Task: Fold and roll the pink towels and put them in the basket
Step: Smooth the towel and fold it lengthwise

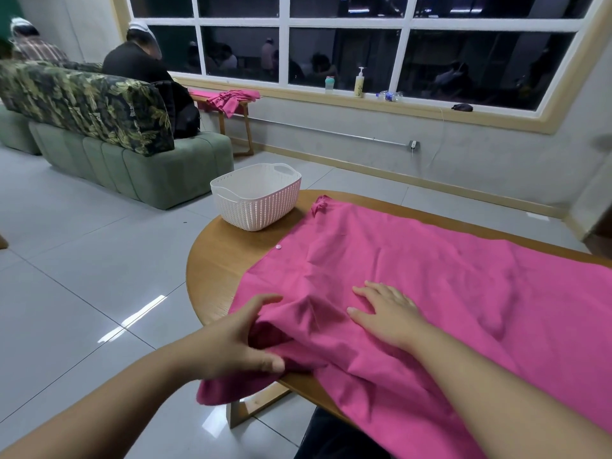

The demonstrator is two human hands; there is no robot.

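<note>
Round wooden desk point(215, 276) on grey tiles: pink towel point(414, 270) spread flat, white basket point(256, 200) at eleven o'clock. Left hand point(231, 339) pinching bunched near corner; right hand point(387, 313) spread, pressing. Soft, limp, light; best gripped at corners.

Pink towel point(430, 276) spread flat beside white basket point(256, 197)

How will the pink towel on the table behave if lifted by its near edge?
Probably floppy: the towel creases and bunches where the left hand grips it, and it droops over the table edge. Likely light, since it looks thin. It may slide, with the right hand lying flat on it.
</note>
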